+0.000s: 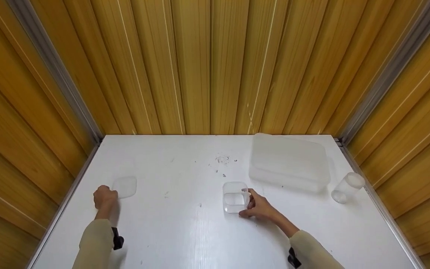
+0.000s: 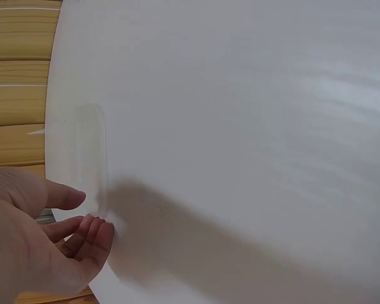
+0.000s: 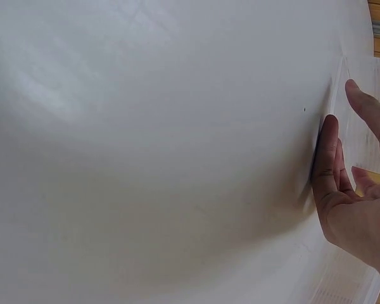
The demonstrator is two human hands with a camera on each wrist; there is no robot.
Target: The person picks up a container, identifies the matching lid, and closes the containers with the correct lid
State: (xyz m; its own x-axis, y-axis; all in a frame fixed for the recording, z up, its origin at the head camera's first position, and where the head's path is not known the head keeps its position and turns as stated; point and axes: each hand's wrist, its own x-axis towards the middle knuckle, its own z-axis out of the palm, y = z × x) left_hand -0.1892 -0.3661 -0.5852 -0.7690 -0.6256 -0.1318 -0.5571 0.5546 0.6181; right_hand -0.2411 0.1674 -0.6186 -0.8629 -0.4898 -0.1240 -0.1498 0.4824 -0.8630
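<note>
At the left of the table lies a small clear, flat, rounded-square lid [image 1: 124, 186]. My left hand [image 1: 105, 196] is at its near left corner, fingers loosely curled. In the left wrist view the thumb and fingertips stand apart right at the end of the lid [image 2: 90, 158]. Right of the middle is a small clear plastic box [image 1: 233, 204]. My right hand [image 1: 259, 206] grips its right side, thumb nearer me and fingers farther along. The right wrist view shows the thumb and fingers spread along the clear box [image 3: 351, 120].
A large frosted plastic box [image 1: 289, 162] lies at the back right. Beside it, by the right edge, is a clear cylindrical jar [image 1: 348, 187]. Dark marks [image 1: 222, 160] speckle the white table [image 1: 177, 231]. Wood-patterned walls [image 1: 192, 67] enclose the back and sides.
</note>
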